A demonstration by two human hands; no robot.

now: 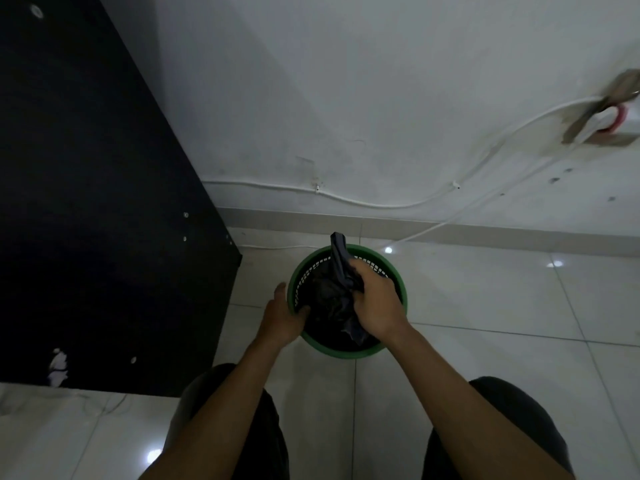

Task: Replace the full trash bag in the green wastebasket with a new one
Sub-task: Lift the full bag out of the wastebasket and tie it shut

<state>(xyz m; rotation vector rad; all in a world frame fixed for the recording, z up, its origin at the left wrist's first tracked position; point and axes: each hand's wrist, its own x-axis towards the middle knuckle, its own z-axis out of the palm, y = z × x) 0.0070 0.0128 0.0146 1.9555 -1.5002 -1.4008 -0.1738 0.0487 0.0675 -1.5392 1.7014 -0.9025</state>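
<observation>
Clearly the black trash bag (332,306) is soft, crumpling film; right hand (372,303) clenches its gathered neck, the best hold, while left hand (282,318) clasps the green wastebasket (346,353) rim.

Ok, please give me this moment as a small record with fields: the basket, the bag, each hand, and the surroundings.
basket: green wastebasket, upright on the tiled floor near the wall
bag: dark trash bag, gathered at the top, lower part inside the basket
right hand: closed grip on the bag's gathered neck
left hand: holding the basket's near left rim
surroundings: black panel at left, white cable along the wall
</observation>
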